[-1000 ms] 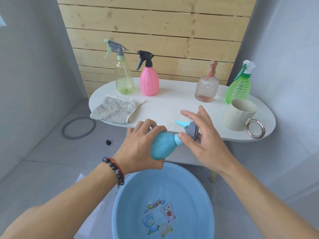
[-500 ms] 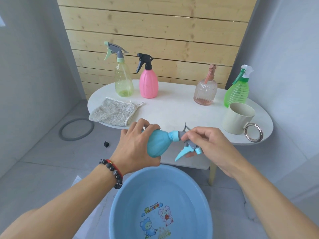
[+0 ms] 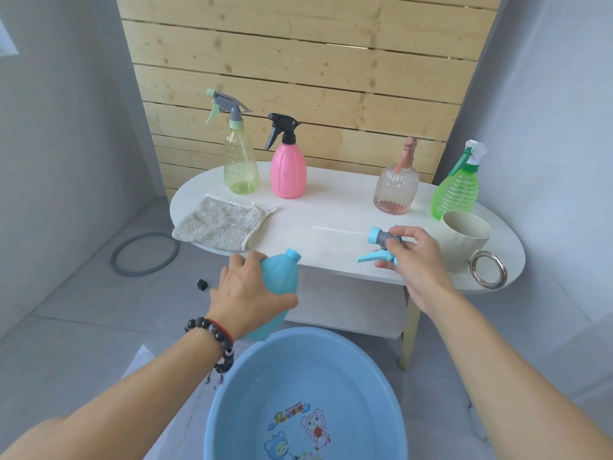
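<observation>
head | left hand point(image 3: 247, 295) grips blue bottle point(image 3: 282, 280) | right hand point(image 3: 414, 260) pinches detached spray head point(image 3: 381, 242)

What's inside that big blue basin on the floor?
Inside the basin, only cartoon figures printed on its bottom show, maybe under clear water; I cannot tell. Its near part lies outside the picture, so that is unseen.

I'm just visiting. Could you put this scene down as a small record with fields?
left hand: grips blue bottle, its neck open
right hand: holds spray head, apart from the bottle, over table
basin: on floor below the hands, cartoon print inside
table back: yellow bottle, pink bottle, glass bottle, green bottle
table front: cloth at left, mug at right
</observation>
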A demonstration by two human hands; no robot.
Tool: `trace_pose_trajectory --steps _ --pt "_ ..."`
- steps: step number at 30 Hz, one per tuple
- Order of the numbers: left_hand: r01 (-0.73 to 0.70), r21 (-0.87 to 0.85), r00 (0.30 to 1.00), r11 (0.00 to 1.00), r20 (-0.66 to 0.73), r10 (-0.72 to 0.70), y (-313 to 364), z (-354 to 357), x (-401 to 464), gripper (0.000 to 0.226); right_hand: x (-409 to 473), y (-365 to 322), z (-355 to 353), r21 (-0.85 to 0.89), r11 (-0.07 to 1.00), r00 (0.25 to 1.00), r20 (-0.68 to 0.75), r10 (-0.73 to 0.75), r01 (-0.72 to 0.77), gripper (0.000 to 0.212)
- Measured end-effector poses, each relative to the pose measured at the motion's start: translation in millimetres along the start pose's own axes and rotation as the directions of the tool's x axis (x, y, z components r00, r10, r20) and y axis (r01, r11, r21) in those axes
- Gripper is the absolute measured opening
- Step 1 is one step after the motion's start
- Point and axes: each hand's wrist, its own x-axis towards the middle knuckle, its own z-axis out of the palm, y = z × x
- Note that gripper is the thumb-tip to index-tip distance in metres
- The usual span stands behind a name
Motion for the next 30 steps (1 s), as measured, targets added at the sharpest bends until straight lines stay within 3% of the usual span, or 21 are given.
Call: trace_pose_trajectory --steps 3,5,8,12,16,18,20,22,24,26,28,30 --pt "-0.057 0.056 0.998 0.997 -0.006 0.058 5 6 -6 0.078 19 8 10 -0.256 0.966 0.999 0.032 -0.023 0.03 0.029" --pt "-0.089 0.08 0.995 0.993 -0.027 0.091 7 10 -8 0.075 27 13 13 -0.463 0.882 0.996 0.018 -0.088 0.087 0.032" --pt "-0.104 0.068 0.994 0.992 -0.02 0.106 10 14 -9 0.074 33 22 15 -0.755 0.632 0.969 0.019 -0.247 0.176 0.034" --pt "-0.107 0.033 0.994 0.994 -0.007 0.107 12 15 -8 0.074 28 22 18 -0.891 0.416 0.938 0.031 -0.346 0.183 0.032" --pt "-0.128 -0.054 0.991 0.99 0.029 0.13 11 16 -9 0.078 20 8 2 -0.878 0.399 0.869 0.036 -0.493 0.263 0.029" --pt "-0.167 -0.093 0.984 0.981 0.039 0.172 10 18 -11 0.076 14 -3 -17 -0.847 0.451 0.767 -0.085 -0.636 0.28 0.026" --pt "-0.218 -0.127 0.974 0.968 0.037 0.225 11 21 -13 0.074 10 -11 -44 -0.842 0.503 0.68 -0.252 -0.688 0.197 0.031" --pt "-0.256 -0.151 0.964 0.955 0.04 0.264 13 23 -14 0.073 10 -13 -71 -0.815 0.579 0.71 -0.398 -0.581 0.017 0.042" --pt "-0.272 -0.156 0.958 0.95 0.055 0.283 17 26 -16 0.072 7 -13 -94 -0.762 0.613 0.816 -0.482 -0.32 -0.21 0.054" --pt "-0.276 -0.153 0.955 0.949 0.065 0.288 18 29 -17 0.071 0 -13 -107 -0.745 0.564 0.881 -0.469 -0.063 -0.356 0.065" --pt "-0.282 -0.134 0.952 0.95 0.082 0.294 19 32 -19 0.072 -8 -13 -112 -0.716 0.593 0.908 -0.415 0.063 -0.368 0.061" --pt "-0.284 -0.109 0.95 0.953 0.102 0.295 19 34 -21 0.075 -11 -8 -116 -0.57 0.77 0.939 -0.325 0.108 -0.286 0.049"
